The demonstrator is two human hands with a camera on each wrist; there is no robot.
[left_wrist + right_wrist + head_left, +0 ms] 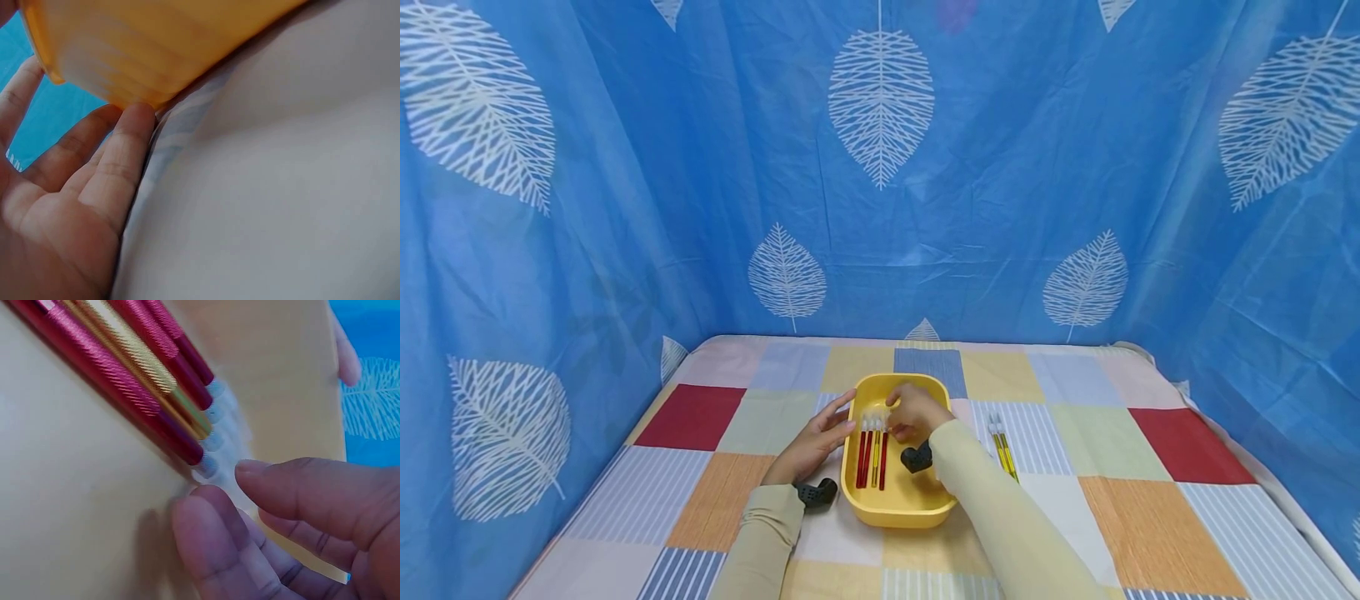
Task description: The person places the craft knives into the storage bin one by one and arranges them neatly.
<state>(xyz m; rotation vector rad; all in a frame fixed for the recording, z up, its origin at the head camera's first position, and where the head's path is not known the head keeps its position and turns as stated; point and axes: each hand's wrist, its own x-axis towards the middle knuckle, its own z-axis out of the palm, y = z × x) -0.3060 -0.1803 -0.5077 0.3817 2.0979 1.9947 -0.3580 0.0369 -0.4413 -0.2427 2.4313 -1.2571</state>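
A yellow plastic tray (898, 518) holds three red craft knives (103, 369) and a gold one (140, 359), side by side with knurled handles and translucent caps. My right hand (917, 412) is inside the tray, bent over the capped ends. In the right wrist view its thumb and fingertips stand slightly apart, right at the cap of the nearest red knife, and grip nothing. My left hand (812, 443) rests along the tray's left side with fingers extended; in the left wrist view its fingertips touch the outer wall.
Two more gold knives (1003, 450) with pale caps lie on the patchwork cloth (1120, 533) right of the tray, beside my right forearm. A blue curtain (880, 250) with white leaf prints hangs behind and at both sides. Each wrist wears a black device (816, 493).
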